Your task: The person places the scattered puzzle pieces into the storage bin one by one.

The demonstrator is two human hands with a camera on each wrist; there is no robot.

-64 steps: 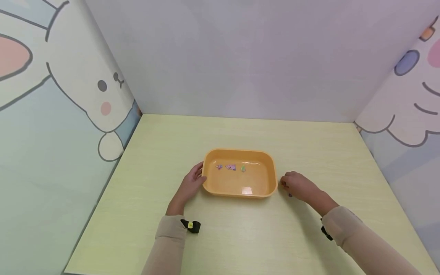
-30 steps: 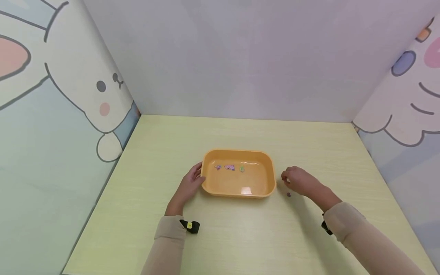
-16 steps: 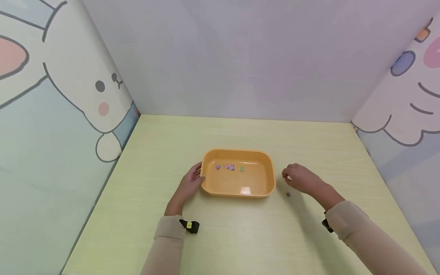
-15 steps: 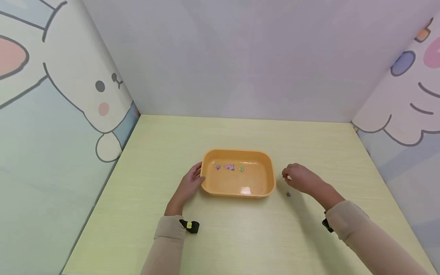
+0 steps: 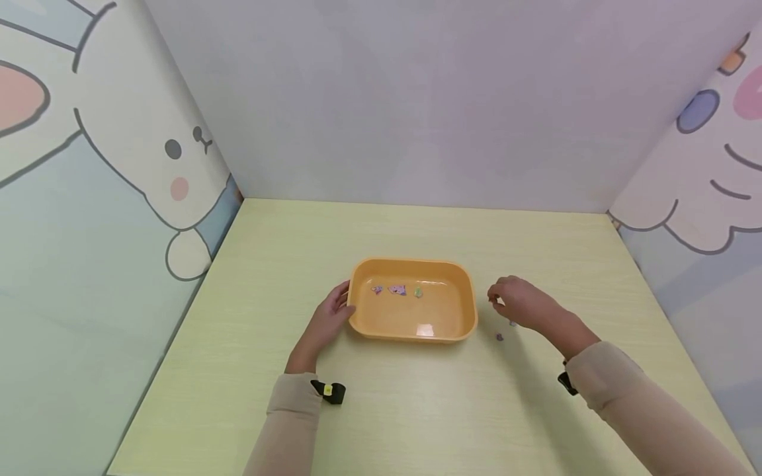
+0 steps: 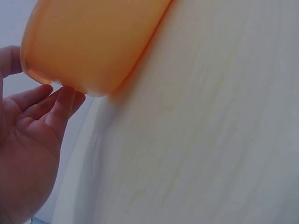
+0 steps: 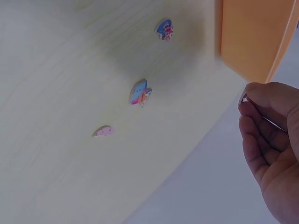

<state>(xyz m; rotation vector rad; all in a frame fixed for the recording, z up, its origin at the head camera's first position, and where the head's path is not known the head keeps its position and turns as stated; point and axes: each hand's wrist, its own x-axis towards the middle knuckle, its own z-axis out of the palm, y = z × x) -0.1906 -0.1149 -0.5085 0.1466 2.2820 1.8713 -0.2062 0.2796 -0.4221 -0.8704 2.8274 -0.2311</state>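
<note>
An orange-yellow plastic tray (image 5: 417, 327) stands on the table, and my left hand (image 5: 329, 318) grips its left end with the thumb over the rim. In the left wrist view the fingertips (image 6: 67, 91) touch the tray's outside. Beyond the tray's right end, my right hand (image 5: 518, 303) is raised above the table. Its thumb and finger pinch a small flat piece (image 7: 243, 97), mostly hidden, seen edge-on. Inside the tray lie a purplish piece (image 5: 378, 289), a pink piece (image 5: 397, 289) and a green piece (image 5: 419, 292).
Loose on the table beneath my right hand are a blue-and-red piece (image 7: 166, 30), a blue house-like piece (image 7: 139, 92) and a pink piece (image 7: 103, 131). A pale wall (image 5: 428, 106) bounds the pale yellow table (image 5: 417, 410) behind; cartoon-printed panels flank it.
My right hand has risen from the table and shifted slightly away from me, uncovering small pieces on the table beneath it. My left hand and the tray keep their places.
</note>
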